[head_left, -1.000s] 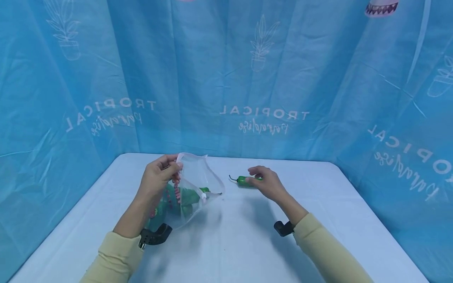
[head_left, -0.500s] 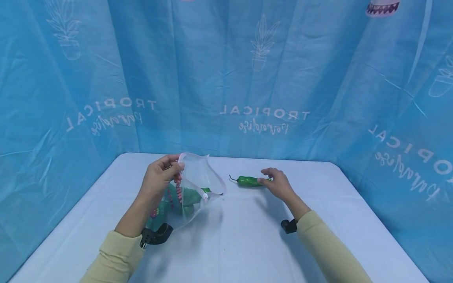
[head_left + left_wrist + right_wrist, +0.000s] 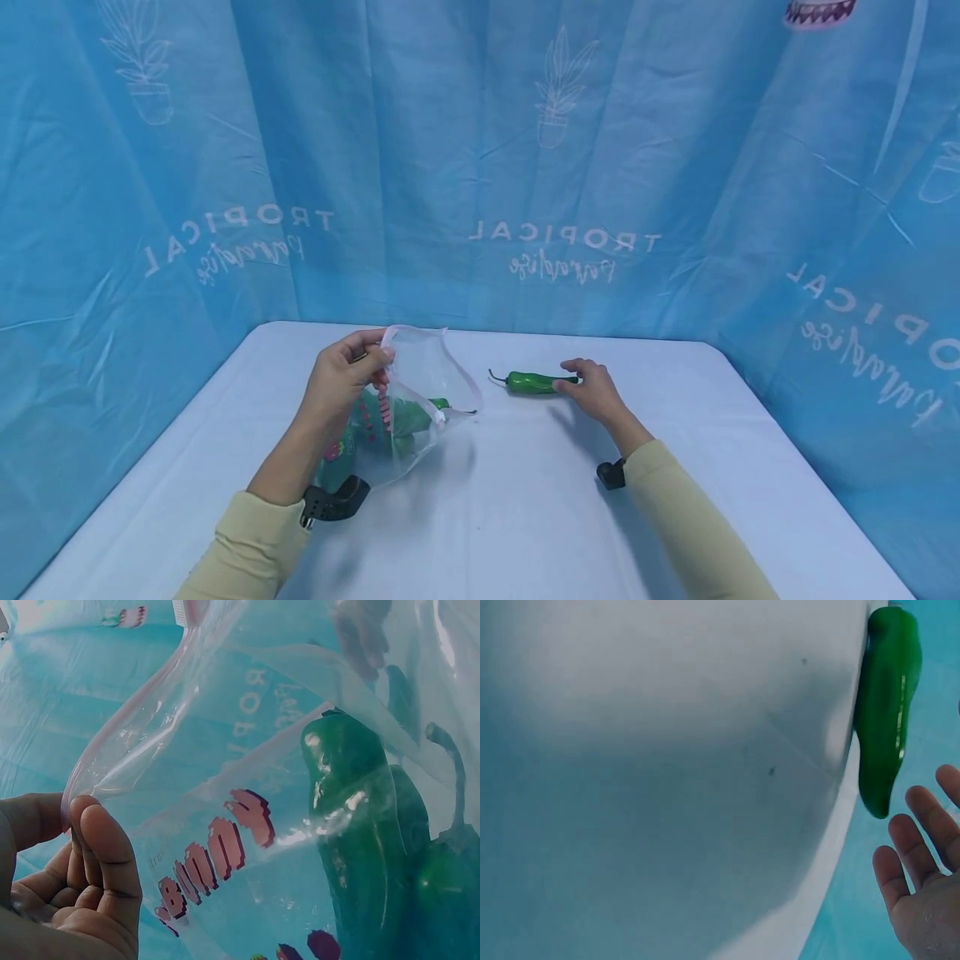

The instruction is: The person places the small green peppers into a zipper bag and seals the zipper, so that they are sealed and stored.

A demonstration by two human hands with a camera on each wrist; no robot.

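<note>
My left hand [image 3: 341, 375] pinches the rim of a clear zip bag [image 3: 427, 362] between thumb and fingers. The bag's mouth gapes toward the right, and pink lettering runs across its side [image 3: 217, 851]. Inside lie several green peppers [image 3: 352, 817], one with its stem at the mouth. A single green pepper [image 3: 532, 382] rests on the table, stem to the left. My right hand [image 3: 596, 396] is at this pepper's tip, thumb on the near side and fingers beyond. In the right wrist view its fingers [image 3: 915, 851] are loosely extended and spread; the thumb is hidden there.
A white-covered table [image 3: 525, 517] with rounded far corners bears everything. Blue printed curtains [image 3: 465, 167] hang behind it and on both sides. A black band [image 3: 336, 500] circles the left wrist, another [image 3: 611, 474] the right.
My right hand has slid rightward along the loose pepper to its tip, uncovering more of it. That pepper stays where it was. My left hand still holds the bag, almost unmoved.
</note>
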